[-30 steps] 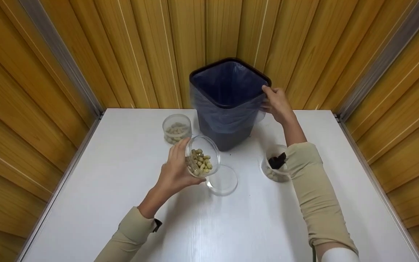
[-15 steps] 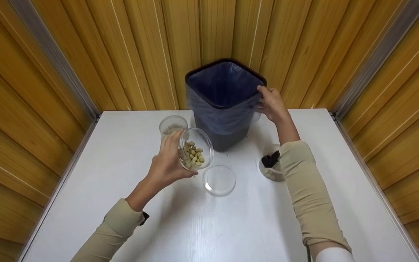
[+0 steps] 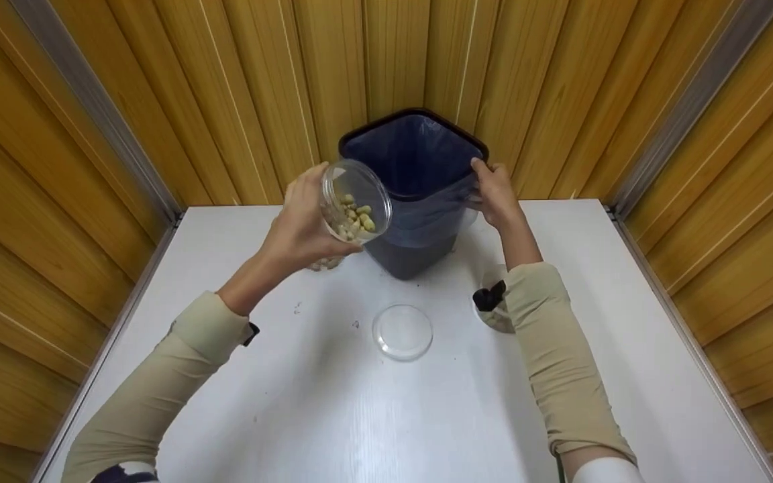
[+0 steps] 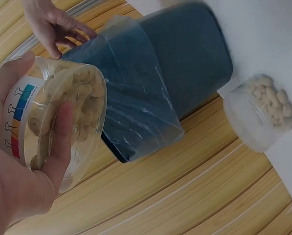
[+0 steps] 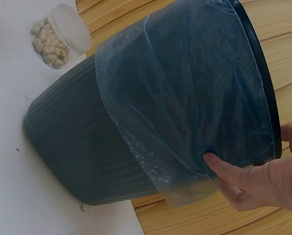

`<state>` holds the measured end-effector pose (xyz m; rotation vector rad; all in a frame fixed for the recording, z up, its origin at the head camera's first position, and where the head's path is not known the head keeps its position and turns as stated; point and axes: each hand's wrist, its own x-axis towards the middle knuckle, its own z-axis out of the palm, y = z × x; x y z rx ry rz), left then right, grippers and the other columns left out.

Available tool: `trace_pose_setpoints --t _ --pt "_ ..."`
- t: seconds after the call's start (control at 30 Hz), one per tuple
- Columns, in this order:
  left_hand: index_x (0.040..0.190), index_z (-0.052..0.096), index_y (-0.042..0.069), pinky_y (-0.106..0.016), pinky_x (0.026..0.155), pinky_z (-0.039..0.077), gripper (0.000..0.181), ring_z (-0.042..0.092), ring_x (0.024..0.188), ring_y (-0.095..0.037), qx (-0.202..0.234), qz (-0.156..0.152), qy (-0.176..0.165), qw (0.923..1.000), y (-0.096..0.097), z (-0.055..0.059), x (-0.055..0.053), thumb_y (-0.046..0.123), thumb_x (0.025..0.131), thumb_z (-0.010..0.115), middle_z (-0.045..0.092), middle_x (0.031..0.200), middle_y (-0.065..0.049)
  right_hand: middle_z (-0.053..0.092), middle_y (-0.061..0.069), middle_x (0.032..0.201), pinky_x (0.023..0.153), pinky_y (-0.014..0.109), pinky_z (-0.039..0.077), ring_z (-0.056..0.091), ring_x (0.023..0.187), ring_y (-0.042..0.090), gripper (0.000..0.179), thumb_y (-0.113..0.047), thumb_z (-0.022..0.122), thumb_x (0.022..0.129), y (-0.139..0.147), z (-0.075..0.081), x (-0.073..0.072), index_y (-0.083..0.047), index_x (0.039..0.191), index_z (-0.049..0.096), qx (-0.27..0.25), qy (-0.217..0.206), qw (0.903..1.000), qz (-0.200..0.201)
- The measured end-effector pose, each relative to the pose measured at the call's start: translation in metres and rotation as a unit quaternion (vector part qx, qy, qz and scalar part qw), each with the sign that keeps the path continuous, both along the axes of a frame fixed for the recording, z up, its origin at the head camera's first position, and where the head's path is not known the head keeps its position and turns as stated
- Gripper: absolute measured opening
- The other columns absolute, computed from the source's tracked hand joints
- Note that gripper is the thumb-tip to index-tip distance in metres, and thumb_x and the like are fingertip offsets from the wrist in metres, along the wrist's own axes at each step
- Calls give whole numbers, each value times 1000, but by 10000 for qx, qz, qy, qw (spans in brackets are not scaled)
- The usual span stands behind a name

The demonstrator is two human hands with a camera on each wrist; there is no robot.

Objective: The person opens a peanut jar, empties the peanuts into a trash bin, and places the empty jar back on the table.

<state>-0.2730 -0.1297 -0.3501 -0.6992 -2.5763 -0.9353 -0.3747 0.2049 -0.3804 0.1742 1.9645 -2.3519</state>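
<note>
My left hand (image 3: 299,225) grips a clear plastic jar (image 4: 99,93) from its side, fingers and thumb around the wall. The jar is lidless and tilted, with its mouth beside the near left rim of the trash bin. Peanuts (image 3: 357,216) lie inside it, and a colored label shows in the left wrist view. The dark trash bin (image 3: 403,260) stands at the back, lined with a thin blue bag (image 5: 150,83) folded over its rim. At the bin's right corner, my right hand (image 3: 498,196) pinches the rim, thumb on top and fingers outside against the bag.
A round clear lid (image 3: 402,352) lies on the white table (image 3: 393,416). A second jar of peanuts (image 4: 243,120) stands left of the bin, mostly hidden by my left hand. Under my right forearm is another jar (image 3: 502,327) with a black item (image 3: 488,297) inside. Wood-patterned walls enclose the table.
My left hand has raised the jar from near the lid up toward the bin's left rim and tipped it further. The right hand keeps its hold on the rim.
</note>
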Motion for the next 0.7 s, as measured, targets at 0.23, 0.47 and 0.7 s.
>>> trace_pose_setpoints --t 0.23,0.47,0.7 --pt "157 23 4 -48 119 32 129 25 148 -35 -197 100 -13 9998 14 32 -26 34 58 100 30 159 -15 9 24 165 116 60 30 17 151 43 73 -32 43 108 0 -1 2 -6 158 -3 -34 -108 9998 -172" --pt "159 18 12 -58 108 43 130 20 150 -33 -805 367 -138 9960 25 51 -50 39 60 97 27 162 -14 5 21 165 116 61 30 11 153 43 68 -32 43 108 -4 -4 6 -5 155 2 -51 -56 9995 -320" --pt "161 11 17 -64 86 52 131 16 151 -30 -1773 674 118 9818 34 65 -73 38 63 95 20 164 -11 7 19 162 115 61 31 14 151 36 64 -33 43 108 -11 -4 9 -5 153 7 17 -91 9992 -388"
